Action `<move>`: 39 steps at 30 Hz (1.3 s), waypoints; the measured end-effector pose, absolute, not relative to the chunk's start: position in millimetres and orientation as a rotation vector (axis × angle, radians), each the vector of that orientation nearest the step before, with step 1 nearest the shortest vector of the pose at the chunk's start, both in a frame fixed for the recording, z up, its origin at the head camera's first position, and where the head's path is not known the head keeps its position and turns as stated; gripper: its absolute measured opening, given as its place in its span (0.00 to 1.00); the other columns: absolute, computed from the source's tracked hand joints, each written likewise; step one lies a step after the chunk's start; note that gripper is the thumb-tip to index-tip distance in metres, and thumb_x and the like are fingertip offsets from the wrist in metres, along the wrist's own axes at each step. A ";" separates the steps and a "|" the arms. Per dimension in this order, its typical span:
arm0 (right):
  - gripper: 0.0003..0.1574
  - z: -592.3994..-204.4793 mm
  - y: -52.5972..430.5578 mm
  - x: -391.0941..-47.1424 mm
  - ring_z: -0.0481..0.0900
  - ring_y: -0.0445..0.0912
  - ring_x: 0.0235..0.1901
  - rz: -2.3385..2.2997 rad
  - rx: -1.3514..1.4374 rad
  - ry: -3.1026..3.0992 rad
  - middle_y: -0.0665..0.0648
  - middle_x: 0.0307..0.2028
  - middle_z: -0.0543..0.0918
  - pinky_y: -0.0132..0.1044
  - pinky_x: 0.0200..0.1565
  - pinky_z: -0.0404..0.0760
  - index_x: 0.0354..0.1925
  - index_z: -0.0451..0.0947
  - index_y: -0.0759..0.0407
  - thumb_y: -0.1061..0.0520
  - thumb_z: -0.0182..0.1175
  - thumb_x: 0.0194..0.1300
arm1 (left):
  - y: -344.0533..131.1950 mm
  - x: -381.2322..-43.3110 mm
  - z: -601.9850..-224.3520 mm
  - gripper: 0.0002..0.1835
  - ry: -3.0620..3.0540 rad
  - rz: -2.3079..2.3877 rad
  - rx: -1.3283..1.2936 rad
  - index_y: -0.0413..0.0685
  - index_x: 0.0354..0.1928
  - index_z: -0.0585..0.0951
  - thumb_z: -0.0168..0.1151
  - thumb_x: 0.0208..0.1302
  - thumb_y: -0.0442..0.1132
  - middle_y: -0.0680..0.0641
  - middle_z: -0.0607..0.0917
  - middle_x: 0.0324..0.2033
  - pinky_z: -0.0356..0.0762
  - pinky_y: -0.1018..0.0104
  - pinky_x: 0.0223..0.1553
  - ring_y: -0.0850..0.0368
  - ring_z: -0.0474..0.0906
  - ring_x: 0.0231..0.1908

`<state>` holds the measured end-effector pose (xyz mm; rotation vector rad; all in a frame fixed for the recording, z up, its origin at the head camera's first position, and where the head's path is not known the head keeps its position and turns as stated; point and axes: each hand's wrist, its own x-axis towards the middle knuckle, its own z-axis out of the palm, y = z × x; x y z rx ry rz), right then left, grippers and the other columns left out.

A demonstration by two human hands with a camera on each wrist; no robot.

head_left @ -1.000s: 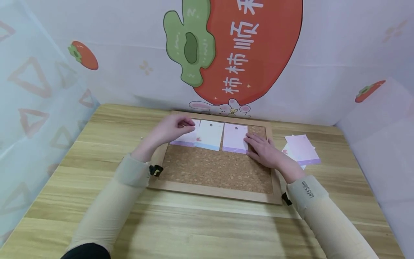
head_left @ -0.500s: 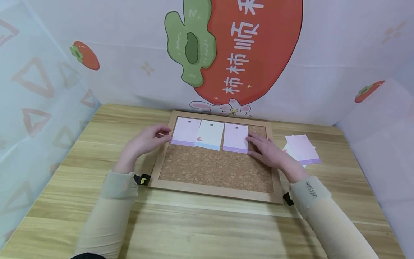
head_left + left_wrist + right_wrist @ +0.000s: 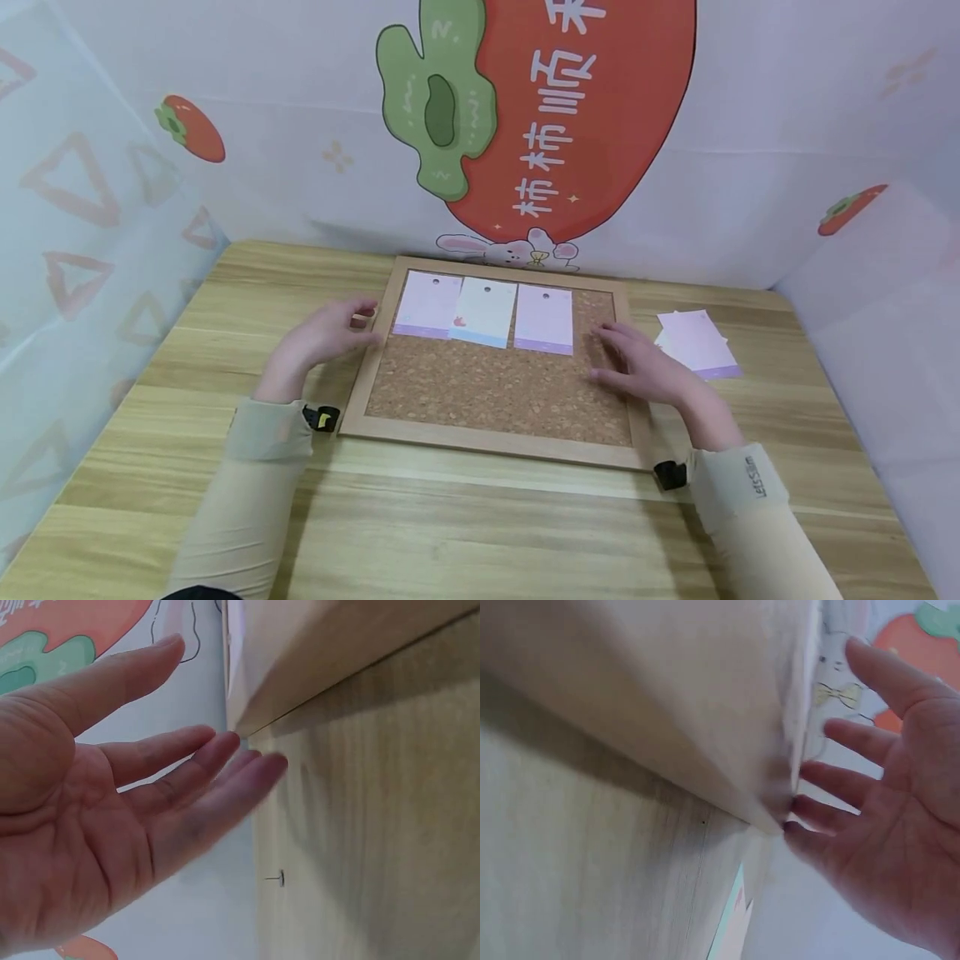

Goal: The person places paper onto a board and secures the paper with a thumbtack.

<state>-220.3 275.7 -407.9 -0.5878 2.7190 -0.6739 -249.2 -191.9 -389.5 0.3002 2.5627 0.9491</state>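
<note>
Left hand [image 3: 318,336], fingers apart, at left of corkboard [image 3: 480,392]; right hand [image 3: 647,364], fingers apart, at right. Three cards [image 3: 483,310], one row, on corkboard.

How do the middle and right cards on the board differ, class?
The middle card is whitish, while the right card is pale pink. The middle card's bottom strip is blue; the right card's is purple. The middle card has a red picture; none shows on the right card. Both lie on the board, each with a pin near its top.
</note>
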 end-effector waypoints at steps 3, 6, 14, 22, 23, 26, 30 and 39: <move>0.48 -407.2 278.6 -213.5 0.49 0.70 0.75 -0.675 -0.581 2.702 0.73 0.75 0.54 0.68 0.72 0.54 0.73 0.60 0.66 0.45 0.65 0.66 | -191.4 -250.3 -392.9 0.36 2.531 0.954 0.312 0.27 0.72 0.59 0.60 0.70 0.38 0.27 0.67 0.69 0.72 0.43 0.65 0.31 0.69 0.67; 0.48 -407.5 281.3 -208.9 0.48 0.71 0.75 -0.666 -0.587 2.692 0.74 0.76 0.53 0.69 0.72 0.53 0.72 0.62 0.66 0.46 0.68 0.64 | -191.0 -251.9 -397.0 0.35 2.519 0.952 0.305 0.27 0.71 0.61 0.61 0.69 0.37 0.27 0.71 0.66 0.74 0.45 0.64 0.33 0.72 0.65; 0.47 -411.2 285.4 -198.9 0.47 0.71 0.75 -0.680 -0.551 2.694 0.73 0.76 0.51 0.69 0.71 0.53 0.72 0.63 0.65 0.50 0.70 0.62 | -184.7 -255.4 -402.3 0.36 2.563 0.870 0.294 0.28 0.71 0.62 0.64 0.68 0.39 0.28 0.77 0.61 0.76 0.45 0.62 0.34 0.76 0.61; 0.47 -412.3 288.8 -196.5 0.49 0.68 0.76 -0.714 -0.538 2.739 0.69 0.77 0.53 0.67 0.72 0.54 0.72 0.64 0.62 0.47 0.70 0.62 | -183.2 -256.5 -399.4 0.36 2.577 0.835 0.260 0.28 0.71 0.62 0.64 0.67 0.38 0.28 0.77 0.61 0.76 0.45 0.62 0.34 0.76 0.60; 0.47 -411.9 290.5 -196.3 0.49 0.68 0.76 -0.740 -0.523 2.734 0.67 0.77 0.54 0.67 0.72 0.54 0.72 0.64 0.61 0.47 0.70 0.62 | -183.1 -256.4 -398.8 0.36 2.575 0.836 0.257 0.28 0.71 0.62 0.64 0.67 0.38 0.28 0.77 0.61 0.76 0.45 0.62 0.34 0.76 0.60; 0.48 -410.6 297.5 -195.3 0.56 0.68 0.74 -0.839 -0.484 2.723 0.67 0.77 0.55 0.66 0.70 0.60 0.73 0.63 0.61 0.46 0.69 0.63 | -182.9 -256.4 -398.6 0.37 2.567 0.840 0.245 0.30 0.72 0.61 0.64 0.67 0.38 0.28 0.77 0.61 0.75 0.45 0.63 0.34 0.76 0.61; 0.44 -407.6 311.7 -194.6 0.66 0.70 0.68 -0.940 -0.452 2.778 0.70 0.74 0.61 0.65 0.65 0.69 0.72 0.61 0.64 0.50 0.66 0.66 | -183.5 -256.1 -399.7 0.38 2.562 0.846 0.226 0.31 0.72 0.61 0.65 0.66 0.38 0.29 0.77 0.61 0.74 0.44 0.64 0.34 0.75 0.61; 0.43 -412.0 347.2 -200.3 0.65 0.71 0.68 -1.182 -0.271 2.837 0.75 0.70 0.65 0.62 0.63 0.68 0.74 0.57 0.68 0.54 0.63 0.70 | -186.2 -255.7 -400.9 0.37 2.578 0.830 0.241 0.30 0.71 0.62 0.65 0.66 0.39 0.28 0.76 0.62 0.73 0.44 0.64 0.34 0.75 0.61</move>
